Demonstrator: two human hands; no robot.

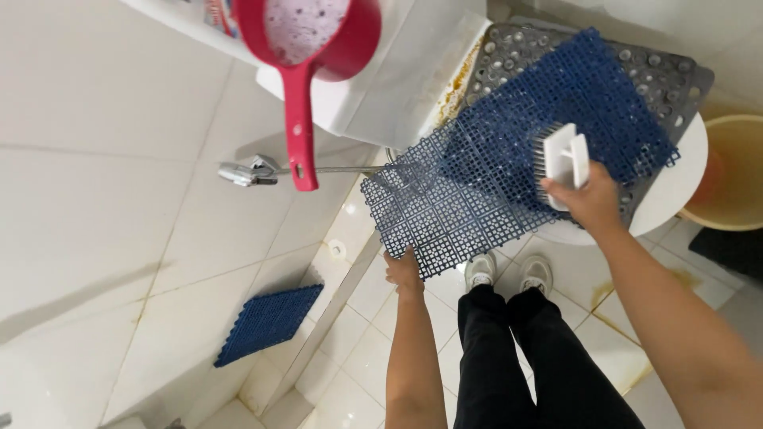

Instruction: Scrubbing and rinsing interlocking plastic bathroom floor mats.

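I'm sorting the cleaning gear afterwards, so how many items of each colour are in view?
Blue: 2 (grid mat held by the left hand, leaning grid mat)
Grey: 1 (studded mat)
White: 1 (scrub brush in the right hand)
Red: 1 (dipper)
Yellow: 1 (bucket)
Total: 6

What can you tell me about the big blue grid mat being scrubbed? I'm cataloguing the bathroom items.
The dark blue plastic grid mat is made of square lattice tiles joined together. It lies tilted across a grey studded mat on a white round surface, its lower edge overhanging. The left hand grips that edge; the right hand presses a white scrubbing brush onto it.
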